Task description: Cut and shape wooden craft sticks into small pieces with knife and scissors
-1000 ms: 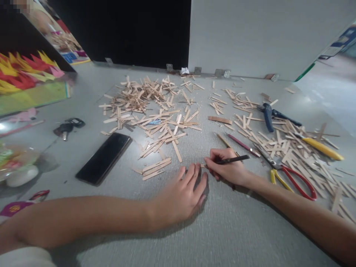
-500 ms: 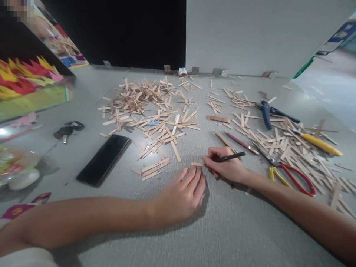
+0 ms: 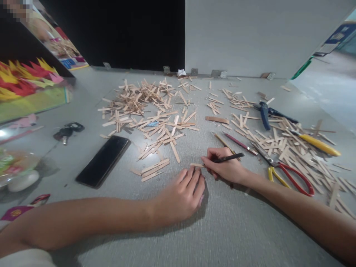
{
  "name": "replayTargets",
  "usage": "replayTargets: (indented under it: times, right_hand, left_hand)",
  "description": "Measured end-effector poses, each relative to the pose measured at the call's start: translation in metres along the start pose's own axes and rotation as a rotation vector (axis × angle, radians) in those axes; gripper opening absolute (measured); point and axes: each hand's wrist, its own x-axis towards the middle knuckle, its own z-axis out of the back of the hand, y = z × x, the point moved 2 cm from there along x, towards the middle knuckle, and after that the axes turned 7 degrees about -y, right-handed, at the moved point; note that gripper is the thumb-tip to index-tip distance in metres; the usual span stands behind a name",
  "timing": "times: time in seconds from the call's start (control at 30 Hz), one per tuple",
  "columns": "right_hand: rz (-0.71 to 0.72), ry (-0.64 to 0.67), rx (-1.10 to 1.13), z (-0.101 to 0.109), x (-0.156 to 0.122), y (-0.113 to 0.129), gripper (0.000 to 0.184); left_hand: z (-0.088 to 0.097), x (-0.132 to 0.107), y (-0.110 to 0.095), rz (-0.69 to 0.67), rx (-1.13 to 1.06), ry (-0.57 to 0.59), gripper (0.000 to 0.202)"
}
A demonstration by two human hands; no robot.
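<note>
My right hand (image 3: 224, 165) is closed around a black pen (image 3: 229, 158), its butt pointing up to the right and its tip hidden by the fingers. Just left of that hand, a short piece of popsicle stick (image 3: 196, 165) lies on the table. My left hand (image 3: 185, 193) rests palm down with its fingers slightly spread, the fingertips touching or very near the stick's lower edge. Beyond my right hand lie a yellowish pencil (image 3: 222, 141) and a dark red pencil (image 3: 239, 143). Several cut sticks (image 3: 154, 168) lie left of my left hand.
A heap of popsicle sticks (image 3: 139, 97) covers the back. At right are red-and-yellow-handled pliers (image 3: 297, 178), a yellow cutter knife (image 3: 319, 144), a blue-handled tool (image 3: 264, 115) and more sticks. A phone (image 3: 103, 161) and keys (image 3: 68, 131) lie left; upright panels (image 3: 250, 37) stand behind.
Almost nothing differs. The view has shifted very slightly, and my right hand with the pen stays beside the stick piece, as does my left hand.
</note>
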Motion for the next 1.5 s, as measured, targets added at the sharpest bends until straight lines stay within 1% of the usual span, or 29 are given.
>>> replayTargets:
  times: [0.37, 0.53, 0.9, 1.5]
  right_hand:
    - [0.012, -0.01, 0.002, -0.0003, -0.0016, 0.0018, 0.057]
    - [0.01, -0.002, 0.007, -0.0007, -0.001, 0.0017, 0.057]
    - [0.006, 0.009, -0.023, -0.0001, -0.0017, 0.0009, 0.058]
    - [0.045, 0.008, -0.008, -0.0003, -0.0005, 0.0006, 0.059]
  left_hand:
    - [-0.0029, -0.0011, -0.0007, -0.005, -0.003, 0.009, 0.043]
    - [-0.0026, 0.0001, -0.0004, -0.002, 0.005, -0.009, 0.043]
    - [-0.0026, -0.002, -0.0018, -0.004, 0.005, -0.009, 0.04]
    - [-0.0018, -0.0009, -0.0006, -0.005, 0.005, -0.008, 0.041]
